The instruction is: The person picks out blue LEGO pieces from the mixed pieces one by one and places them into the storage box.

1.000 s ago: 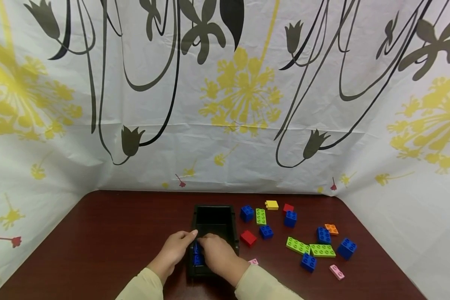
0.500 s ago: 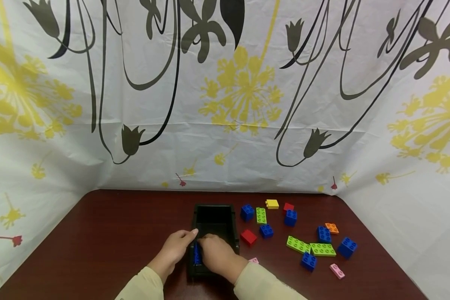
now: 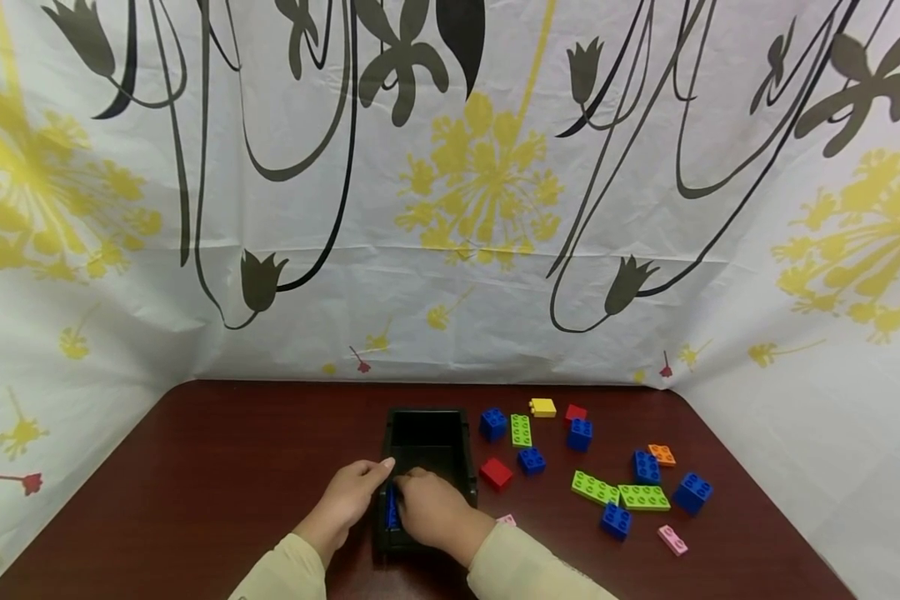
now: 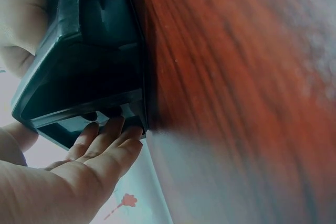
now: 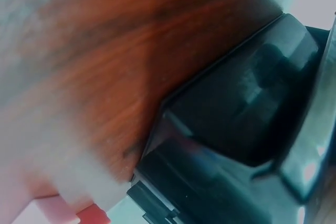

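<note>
A black plastic bin (image 3: 420,543) stands near the middle of the table's front part. My left hand (image 3: 348,500) grips its left side, thumb up at the rim. In the left wrist view, the fingers (image 4: 123,153) of that hand lie along the bin's outer wall. Inside the bin is my right hand (image 3: 437,512), back upward, its curled fingertips hidden down by the left wall. It holds a blue brick (image 3: 393,510), seen as a narrow, tilted strip between the hand and that wall. The right wrist view shows the outside of the bin (image 5: 226,119) and no fingers.
Right of the bin lie loose toy bricks: a red brick (image 3: 496,474), a yellow brick (image 3: 543,407), an orange brick (image 3: 662,455), a pink brick (image 3: 672,540), a green plate (image 3: 644,497) and several blue ones. A patterned sheet (image 3: 450,317) hangs behind the brown table (image 3: 232,483).
The blue brick has turned in the bin: its studded face showed a second ago, and now only a narrow strip does. Both hands keep nearly the same place.
</note>
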Demonstrator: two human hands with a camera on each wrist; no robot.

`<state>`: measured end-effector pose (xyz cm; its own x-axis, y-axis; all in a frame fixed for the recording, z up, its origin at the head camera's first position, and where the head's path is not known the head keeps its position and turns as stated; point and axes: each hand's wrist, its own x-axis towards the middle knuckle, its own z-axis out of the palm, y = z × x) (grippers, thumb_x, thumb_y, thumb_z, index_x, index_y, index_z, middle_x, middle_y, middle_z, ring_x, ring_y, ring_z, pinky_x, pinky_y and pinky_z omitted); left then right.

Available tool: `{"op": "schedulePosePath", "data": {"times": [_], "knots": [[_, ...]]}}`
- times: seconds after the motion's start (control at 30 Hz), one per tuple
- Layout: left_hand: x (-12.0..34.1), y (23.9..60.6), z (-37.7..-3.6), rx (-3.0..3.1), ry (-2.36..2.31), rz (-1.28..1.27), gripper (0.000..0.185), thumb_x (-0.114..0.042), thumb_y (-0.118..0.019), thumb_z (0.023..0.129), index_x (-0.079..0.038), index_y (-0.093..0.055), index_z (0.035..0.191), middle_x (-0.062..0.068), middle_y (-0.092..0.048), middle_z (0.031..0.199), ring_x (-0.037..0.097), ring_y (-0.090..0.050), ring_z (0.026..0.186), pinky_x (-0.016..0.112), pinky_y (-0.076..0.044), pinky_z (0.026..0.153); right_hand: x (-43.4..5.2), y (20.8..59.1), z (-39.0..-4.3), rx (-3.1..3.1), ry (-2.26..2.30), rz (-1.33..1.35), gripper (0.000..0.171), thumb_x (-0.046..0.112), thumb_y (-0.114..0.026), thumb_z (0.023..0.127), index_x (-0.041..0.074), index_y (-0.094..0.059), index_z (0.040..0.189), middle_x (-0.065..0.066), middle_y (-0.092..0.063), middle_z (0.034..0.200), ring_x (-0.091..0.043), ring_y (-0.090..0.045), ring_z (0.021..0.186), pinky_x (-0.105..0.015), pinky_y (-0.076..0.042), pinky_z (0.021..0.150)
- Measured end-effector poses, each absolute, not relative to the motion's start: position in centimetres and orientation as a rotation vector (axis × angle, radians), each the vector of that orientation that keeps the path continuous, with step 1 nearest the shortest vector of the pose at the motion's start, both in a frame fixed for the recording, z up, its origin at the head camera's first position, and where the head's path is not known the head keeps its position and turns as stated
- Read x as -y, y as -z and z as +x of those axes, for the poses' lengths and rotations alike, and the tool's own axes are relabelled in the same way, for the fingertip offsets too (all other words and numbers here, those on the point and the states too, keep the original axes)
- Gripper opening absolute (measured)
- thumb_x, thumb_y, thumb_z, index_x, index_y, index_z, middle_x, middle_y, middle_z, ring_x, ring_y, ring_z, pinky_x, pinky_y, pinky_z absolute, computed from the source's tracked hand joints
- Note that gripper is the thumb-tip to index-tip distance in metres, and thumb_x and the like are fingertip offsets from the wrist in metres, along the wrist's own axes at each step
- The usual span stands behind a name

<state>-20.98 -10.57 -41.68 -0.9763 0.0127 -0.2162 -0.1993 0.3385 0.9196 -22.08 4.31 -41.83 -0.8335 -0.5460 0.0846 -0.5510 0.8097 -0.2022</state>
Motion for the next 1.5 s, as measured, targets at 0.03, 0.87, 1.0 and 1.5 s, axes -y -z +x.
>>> {"op": "schedulePosePath", "data": {"times": [0.03, 0.87, 1.0, 1.5], "knots": [[10.6, 41.7, -21.0, -2.414, -1.700, -0.170, 0.062, -0.047, -0.049, 0.099, 0.008, -0.055, 0.126, 0.028, -0.052, 0.130, 0.046, -0.051, 0.118, 0.056, -0.046, 0.091, -4.3, 41.8, -22.1, 2.973, -0.345, 0.897, 0.028, 0.017, -0.060, 0.093, 0.004, -0.068, 0.116, -0.008, -0.068, 0.110, -0.018, -0.065, 0.100, -0.032, -0.055, 0.084], [10.5, 41.7, -20.8, -2.437, -1.686, -0.166, 0.066, -0.052, -0.049, 0.097, 0.008, -0.055, 0.125, 0.029, -0.053, 0.129, 0.047, -0.052, 0.116, 0.059, -0.046, 0.090, -7.6, 38.7, -21.4, 2.746, -0.584, 0.935, 0.039, 0.015, -0.062, 0.095, 0.009, -0.057, 0.133, -0.009, -0.058, 0.129, -0.023, -0.058, 0.116, -0.037, -0.053, 0.089], [10.4, 41.7, -20.8, -2.445, -1.690, -0.166, 0.065, -0.050, -0.049, 0.098, 0.009, -0.055, 0.125, 0.029, -0.054, 0.128, 0.047, -0.052, 0.116, 0.059, -0.046, 0.089, -8.9, 38.9, -21.7, 2.678, -0.646, 0.892, 0.042, 0.015, -0.062, 0.095, 0.010, -0.055, 0.136, -0.009, -0.056, 0.132, -0.022, -0.059, 0.116, -0.037, -0.054, 0.087], [10.4, 41.6, -20.8, -2.443, -1.689, -0.171, 0.063, -0.048, -0.049, 0.099, 0.008, -0.055, 0.126, 0.028, -0.052, 0.130, 0.047, -0.050, 0.118, 0.059, -0.044, 0.092, -13.1, 40.2, -23.3, 2.519, -0.665, 0.690, 0.045, 0.008, -0.071, 0.086, 0.008, -0.060, 0.130, -0.010, -0.057, 0.130, -0.025, -0.058, 0.113, -0.039, -0.055, 0.083]]}}
